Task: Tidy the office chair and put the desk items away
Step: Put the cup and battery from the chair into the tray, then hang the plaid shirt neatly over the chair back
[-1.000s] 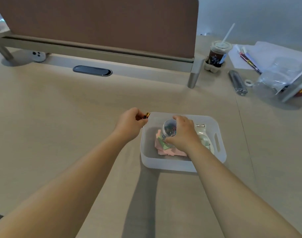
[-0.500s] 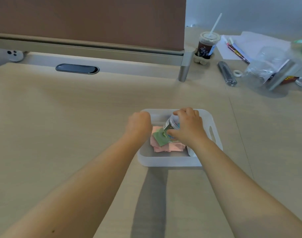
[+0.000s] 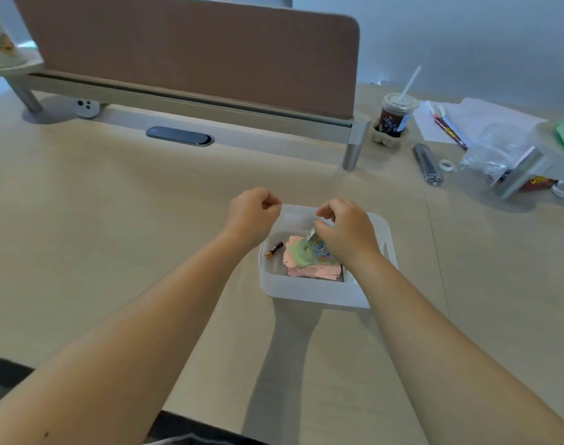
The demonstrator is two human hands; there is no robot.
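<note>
White plastic bin [image 3: 309,289] on the light wood bench [image 3: 113,220], holding pink and green sticky notes [image 3: 301,256], a small battery [image 3: 274,249] at its left side, and a clear jar of coloured paper clips [image 3: 319,247] lying tilted on the notes. Right hand [image 3: 348,234]: over the bin, fingers curled down onto the jar. Left hand [image 3: 253,215]: at the bin's left rim, fingers curled in, holding nothing.

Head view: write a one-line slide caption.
Right hand sets a clear jar on paper notes in a white bin; a battery lies beside them; left hand hovers curled.
</note>
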